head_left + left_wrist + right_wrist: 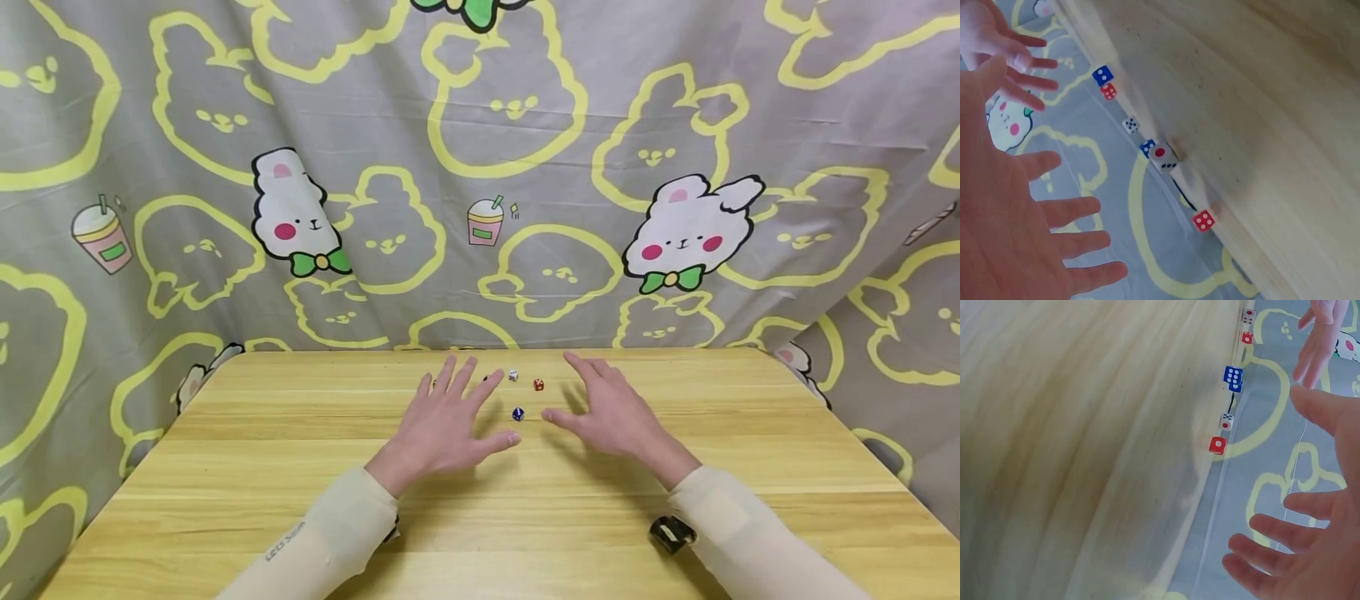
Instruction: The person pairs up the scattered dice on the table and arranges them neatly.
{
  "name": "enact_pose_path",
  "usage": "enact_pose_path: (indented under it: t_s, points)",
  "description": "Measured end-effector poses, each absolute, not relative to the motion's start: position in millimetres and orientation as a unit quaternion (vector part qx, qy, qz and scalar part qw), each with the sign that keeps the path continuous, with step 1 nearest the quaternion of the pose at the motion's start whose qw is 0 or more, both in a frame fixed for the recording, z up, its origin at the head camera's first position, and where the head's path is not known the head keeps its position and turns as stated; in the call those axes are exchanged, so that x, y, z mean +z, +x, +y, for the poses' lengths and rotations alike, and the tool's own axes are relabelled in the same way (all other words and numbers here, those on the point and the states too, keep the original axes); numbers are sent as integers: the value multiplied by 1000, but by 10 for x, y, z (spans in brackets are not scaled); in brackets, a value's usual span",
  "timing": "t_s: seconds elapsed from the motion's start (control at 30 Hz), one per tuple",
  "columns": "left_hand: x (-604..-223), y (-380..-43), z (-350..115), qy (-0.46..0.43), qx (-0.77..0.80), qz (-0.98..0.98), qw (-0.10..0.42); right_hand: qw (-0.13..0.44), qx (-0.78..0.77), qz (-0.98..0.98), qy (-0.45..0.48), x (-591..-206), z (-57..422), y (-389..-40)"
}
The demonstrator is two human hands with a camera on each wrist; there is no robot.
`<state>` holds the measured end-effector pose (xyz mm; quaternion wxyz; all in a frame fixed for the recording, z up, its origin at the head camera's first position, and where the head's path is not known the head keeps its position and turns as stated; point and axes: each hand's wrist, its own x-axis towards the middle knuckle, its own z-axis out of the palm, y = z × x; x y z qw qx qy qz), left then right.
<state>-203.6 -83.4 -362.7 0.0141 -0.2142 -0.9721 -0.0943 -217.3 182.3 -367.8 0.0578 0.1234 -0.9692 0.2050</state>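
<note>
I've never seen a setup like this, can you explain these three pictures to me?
There is no robot here, just a person's two bare hands, the left hand and the right hand, in cream sleeves. The wide picture comes from a camera on the person's head, looking forward and down. The other two come from cameras worn on each wrist. On the light-brown wooden table lie two red dice, two blue dice and two white dice, all small spotted cubes; the left hand blocks some in the head view. Behind hangs a grey cloth with yellow cartoon outlines. Both hands have their fingers spread, and neither holds anything.
</note>
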Motion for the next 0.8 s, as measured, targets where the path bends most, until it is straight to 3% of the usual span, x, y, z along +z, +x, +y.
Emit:
enact_pose_path:
  t_s: [0.8]
  points:
    - [-3627,-2145,-588,-258,-88,-962,-30,5,339,-937,87,-3779,1761,-2488]
